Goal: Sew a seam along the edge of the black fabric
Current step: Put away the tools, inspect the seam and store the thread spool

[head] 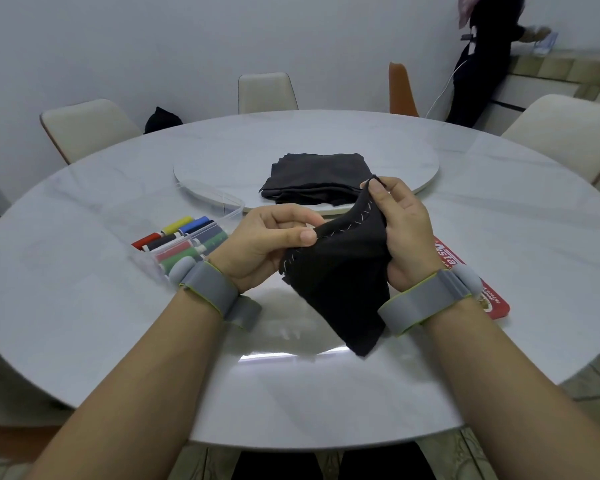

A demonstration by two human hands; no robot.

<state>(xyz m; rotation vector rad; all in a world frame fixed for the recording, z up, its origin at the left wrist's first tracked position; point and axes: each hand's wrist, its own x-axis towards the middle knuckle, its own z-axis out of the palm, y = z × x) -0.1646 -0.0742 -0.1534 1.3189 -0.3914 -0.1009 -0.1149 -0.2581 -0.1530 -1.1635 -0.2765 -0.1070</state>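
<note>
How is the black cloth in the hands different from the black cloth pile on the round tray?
The held black fabric is lifted up, pinched by the left hand and right hand; the folded pile lies on the round tray, untouched. The held black fabric shows pale stitches along its edge; the folded pile shows none visible. Both are black cloth.

Soft, even indoor light, kinda cool and grey, nothing harsh. The glossy bench [84, 306] bounces a bright white glare strip low in the middle of the frame, with a faint smudgy shadow right above it. Big fisheye bend toward the edges, bench rim bows hard. Upper right is smeary, but stitches on the black fabric [340, 271] read fine.
</note>
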